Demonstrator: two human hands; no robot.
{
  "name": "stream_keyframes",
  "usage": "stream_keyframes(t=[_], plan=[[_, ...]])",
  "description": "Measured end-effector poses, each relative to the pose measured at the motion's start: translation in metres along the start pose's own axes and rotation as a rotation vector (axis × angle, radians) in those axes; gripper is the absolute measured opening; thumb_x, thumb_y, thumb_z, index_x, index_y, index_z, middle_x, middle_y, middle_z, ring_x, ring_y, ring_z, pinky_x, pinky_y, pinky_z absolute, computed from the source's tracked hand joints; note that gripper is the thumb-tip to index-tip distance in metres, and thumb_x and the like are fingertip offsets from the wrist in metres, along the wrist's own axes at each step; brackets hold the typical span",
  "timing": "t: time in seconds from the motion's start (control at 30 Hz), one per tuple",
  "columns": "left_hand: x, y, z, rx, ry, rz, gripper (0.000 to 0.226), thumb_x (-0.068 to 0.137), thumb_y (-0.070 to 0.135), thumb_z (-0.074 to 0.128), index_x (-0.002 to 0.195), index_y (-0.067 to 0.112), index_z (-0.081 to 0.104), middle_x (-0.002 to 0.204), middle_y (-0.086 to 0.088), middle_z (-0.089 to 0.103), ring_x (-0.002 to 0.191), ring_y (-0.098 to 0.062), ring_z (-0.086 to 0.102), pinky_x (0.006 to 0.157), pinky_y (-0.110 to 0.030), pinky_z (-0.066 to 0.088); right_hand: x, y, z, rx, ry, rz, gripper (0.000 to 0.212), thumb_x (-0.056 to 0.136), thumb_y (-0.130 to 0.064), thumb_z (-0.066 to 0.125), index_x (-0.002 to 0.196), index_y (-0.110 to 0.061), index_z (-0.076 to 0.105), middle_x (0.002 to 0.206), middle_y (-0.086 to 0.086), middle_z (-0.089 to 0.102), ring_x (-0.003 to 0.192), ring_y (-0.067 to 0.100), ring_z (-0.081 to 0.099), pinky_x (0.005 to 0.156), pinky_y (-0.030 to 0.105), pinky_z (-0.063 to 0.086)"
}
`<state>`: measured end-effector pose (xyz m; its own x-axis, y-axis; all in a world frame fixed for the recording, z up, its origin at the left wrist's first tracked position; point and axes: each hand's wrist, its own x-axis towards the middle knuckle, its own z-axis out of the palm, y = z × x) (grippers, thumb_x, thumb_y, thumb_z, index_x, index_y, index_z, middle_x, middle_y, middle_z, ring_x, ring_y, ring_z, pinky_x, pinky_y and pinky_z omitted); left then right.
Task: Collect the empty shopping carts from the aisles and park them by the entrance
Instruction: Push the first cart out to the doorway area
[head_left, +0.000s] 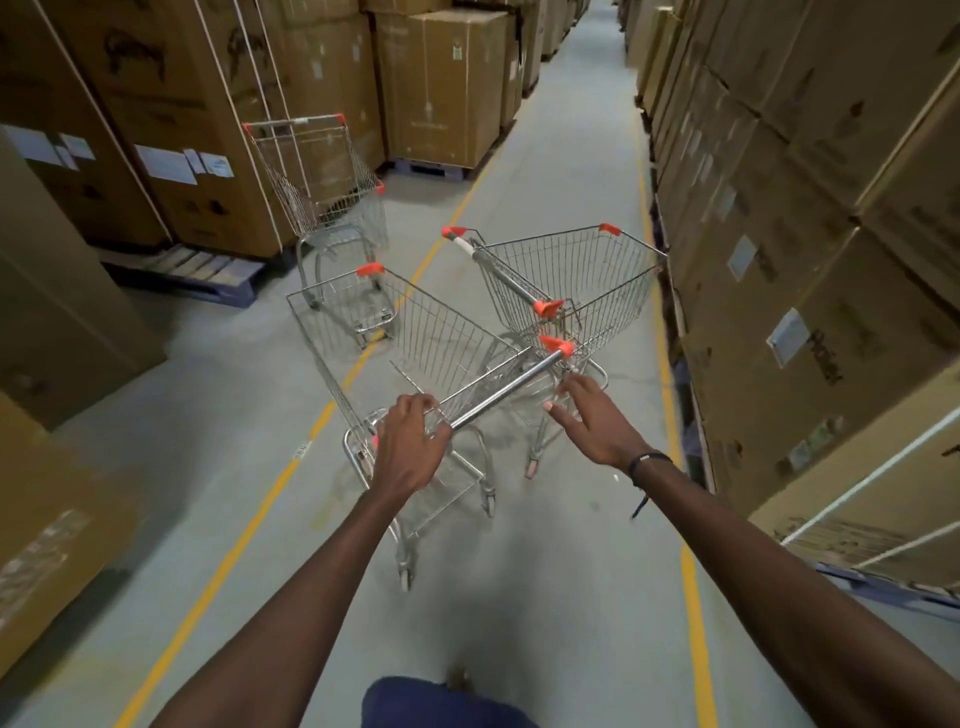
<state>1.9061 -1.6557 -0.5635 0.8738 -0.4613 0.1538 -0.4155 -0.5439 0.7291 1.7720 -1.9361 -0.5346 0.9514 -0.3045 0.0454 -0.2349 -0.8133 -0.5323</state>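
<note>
Three silver wire shopping carts (415, 364) stood in the aisle; the left hand (410, 441) gripped the nearest cart's chrome handle bar (506, 387), right hand (597, 421) fingers (563, 413) spread wide, holding nothing.

Three carts, all bare wire metal, shiny chrome look: near cart (415, 338), right cart (571, 275), far cart (322, 176). Near cart's handle bar (498, 392) is smooth polished metal tube, glossy. Corner caps (556, 344) orange plastic, slight sheen. Boxes (441, 78) brown cardboard, matt, with white paper labels (166, 163). Floor (571, 597) smooth grey concrete, dull, painted yellow lines. Pallet (192, 267) rough wood. Wristband (647, 460) dark, cord-like.
</note>
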Motion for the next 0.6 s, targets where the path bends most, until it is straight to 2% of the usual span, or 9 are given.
stream_keyframes(t=[0.13, 0.2, 0.27, 0.33, 0.4, 0.43, 0.5, 0.57, 0.6], plan=[[0.05, -0.016, 0.033, 0.065, -0.114, -0.077, 0.06, 0.085, 0.06, 0.037, 0.121, 0.018, 0.06, 0.125, -0.001, 0.058, 0.121, -0.028, 0.054, 0.106, -0.051, 0.042, 0.078, 0.027, 0.001, -0.02, -0.084, -0.017, 0.081, 0.1, -0.071, 0.04, 0.157, -0.013, 0.046, 0.164, 0.012, 0.043, 0.144, 0.031, 0.049, 0.116, 0.048, 0.045], [0.068, -0.024, 0.048, 0.11, -0.172, -0.127, 0.063, 0.087, 0.065, 0.036, 0.123, 0.018, 0.058, 0.126, -0.004, 0.059, 0.121, -0.03, 0.054, 0.105, -0.052, 0.043, 0.115, 0.043, 0.007, -0.058, -0.153, -0.03, 0.08, 0.099, -0.073, 0.044, 0.15, -0.011, 0.05, 0.164, 0.013, 0.042, 0.146, 0.033, 0.047, 0.115, 0.049, 0.045], [0.081, -0.03, 0.061, 0.134, -0.22, -0.198, 0.07, 0.09, 0.07, 0.036, 0.13, 0.017, 0.057, 0.129, -0.007, 0.06, 0.121, -0.031, 0.056, 0.104, -0.051, 0.045, 0.145, 0.055, 0.014, -0.082, -0.229, -0.062, 0.071, 0.103, -0.063, 0.055, 0.145, -0.007, 0.054, 0.159, 0.015, 0.046, 0.142, 0.034, 0.05, 0.113, 0.05, 0.046], [0.09, -0.033, 0.074, 0.135, -0.271, -0.277, 0.079, 0.091, 0.08, 0.035, 0.134, 0.018, 0.056, 0.133, -0.007, 0.063, 0.123, -0.032, 0.06, 0.102, -0.05, 0.049, 0.173, 0.068, 0.022, -0.104, -0.316, -0.118, 0.062, 0.104, -0.053, 0.064, 0.141, -0.005, 0.057, 0.145, 0.015, 0.054, 0.127, 0.029, 0.057, 0.107, 0.047, 0.049], [0.095, -0.035, 0.084, 0.151, -0.347, -0.363, 0.097, 0.084, 0.095, 0.032, 0.142, 0.019, 0.054, 0.141, -0.007, 0.064, 0.129, -0.034, 0.061, 0.105, -0.051, 0.049, 0.195, 0.084, 0.03, -0.14, -0.425, -0.195, 0.055, 0.1, -0.056, 0.069, 0.128, -0.009, 0.065, 0.128, 0.009, 0.062, 0.114, 0.023, 0.059, 0.103, 0.048, 0.051], [0.095, -0.035, 0.086, 0.202, -0.391, -0.392, 0.101, 0.082, 0.099, 0.031, 0.141, 0.021, 0.055, 0.141, -0.007, 0.065, 0.129, -0.034, 0.061, 0.105, -0.051, 0.049, 0.203, 0.095, 0.036, -0.147, -0.454, -0.232, 0.057, 0.095, -0.066, 0.066, 0.118, -0.014, 0.067, 0.119, 0.005, 0.065, 0.108, 0.021, 0.059, 0.1, 0.05, 0.053], [0.099, -0.034, 0.093, 0.29, -0.422, -0.463, 0.099, 0.078, 0.103, 0.03, 0.128, 0.023, 0.059, 0.131, -0.006, 0.068, 0.122, -0.033, 0.064, 0.099, -0.046, 0.05, 0.228, 0.118, 0.045, -0.178, -0.478, -0.291, 0.069, 0.086, -0.091, 0.05, 0.099, -0.025, 0.065, 0.102, 0.0, 0.066, 0.099, 0.022, 0.061, 0.089, 0.047, 0.052], [0.098, -0.025, 0.093, 0.293, -0.411, -0.543, 0.102, 0.069, 0.108, 0.026, 0.112, 0.023, 0.061, 0.121, -0.005, 0.071, 0.115, -0.031, 0.065, 0.096, -0.046, 0.05, 0.245, 0.128, 0.047, -0.258, -0.501, -0.379, 0.076, 0.083, -0.102, 0.026, 0.082, -0.032, 0.054, 0.086, 0.0, 0.064, 0.087, 0.027, 0.063, 0.082, 0.043, 0.047], [0.097, -0.021, 0.092, 0.292, -0.399, -0.593, 0.105, 0.065, 0.111, 0.025, 0.108, 0.022, 0.063, 0.118, -0.005, 0.071, 0.114, -0.031, 0.066, 0.098, -0.047, 0.047, 0.252, 0.128, 0.046, -0.32, -0.515, -0.427, 0.08, 0.081, -0.104, 0.014, 0.075, -0.033, 0.05, 0.08, 0.0, 0.063, 0.084, 0.028, 0.064, 0.086, 0.044, 0.047]])
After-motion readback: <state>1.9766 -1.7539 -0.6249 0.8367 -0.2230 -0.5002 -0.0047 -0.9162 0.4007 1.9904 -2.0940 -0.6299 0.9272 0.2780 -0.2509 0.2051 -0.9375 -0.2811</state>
